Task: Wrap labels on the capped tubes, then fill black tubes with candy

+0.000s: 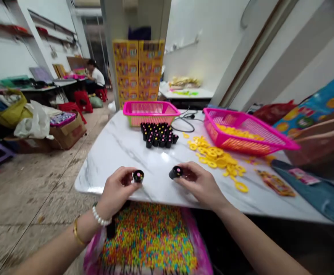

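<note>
Between the thumb and fingers of my left hand (pixel 120 187) is a small black cup (pixel 138 176) with a pink and a few yellowish bits showing inside. My right hand (pixel 200 182) pinches a second black cup (pixel 175 172), tilted, with a pink bit in it. Both cups are held just over the near part of the white marbled table (pixel 104 152), apart from each other. Beyond them stands a cluster of similar black cups (pixel 158 134), packed together, with pink and yellow bits inside. Below the table edge, near my left wrist, lies a pink-rimmed container of small multicoloured pellets (pixel 152 236).
A pink basket (pixel 151 109) stands behind the cup cluster. To the right, yellow plastic ring-shaped pieces (pixel 217 156) lie loose before another pink basket (pixel 249 131) with yellow pieces. A black cable (pixel 188 124) lies between baskets. A seated person (pixel 96 76) is far left, near stacked yellow boxes (pixel 138 70).
</note>
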`<action>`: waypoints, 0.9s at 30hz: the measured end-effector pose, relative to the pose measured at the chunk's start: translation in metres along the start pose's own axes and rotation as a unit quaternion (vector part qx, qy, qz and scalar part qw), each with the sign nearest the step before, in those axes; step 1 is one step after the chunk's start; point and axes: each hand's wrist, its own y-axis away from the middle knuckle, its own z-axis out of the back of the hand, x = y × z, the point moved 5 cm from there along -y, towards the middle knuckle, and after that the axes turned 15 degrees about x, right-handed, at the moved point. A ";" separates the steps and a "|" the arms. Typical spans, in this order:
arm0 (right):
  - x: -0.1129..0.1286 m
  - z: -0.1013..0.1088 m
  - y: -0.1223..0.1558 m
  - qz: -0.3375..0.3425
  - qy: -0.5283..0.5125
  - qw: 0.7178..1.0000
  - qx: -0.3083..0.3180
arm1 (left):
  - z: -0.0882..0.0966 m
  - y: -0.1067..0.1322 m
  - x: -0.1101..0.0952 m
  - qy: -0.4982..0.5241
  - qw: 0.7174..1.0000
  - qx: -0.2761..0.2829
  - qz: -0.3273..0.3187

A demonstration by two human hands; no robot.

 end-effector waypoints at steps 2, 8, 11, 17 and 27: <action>-0.007 0.021 -0.027 -0.029 0.047 0.998 -0.040 | 0.010 -0.035 -0.001 0.047 0.998 -0.031 0.001; 0.044 0.020 -0.016 0.071 0.022 0.997 -0.020 | -0.009 -0.048 -0.023 0.057 0.995 -0.006 -0.086; 0.060 0.010 0.004 0.085 0.039 0.996 0.006 | -0.029 -0.024 -0.022 0.056 0.995 0.037 -0.072; 0.074 -0.001 0.017 0.200 0.205 0.958 -0.019 | -0.048 0.009 -0.020 0.007 0.994 0.088 -0.064; 0.071 -0.021 0.014 0.208 0.155 0.965 0.040 | -0.048 0.020 -0.018 0.032 0.995 0.078 -0.058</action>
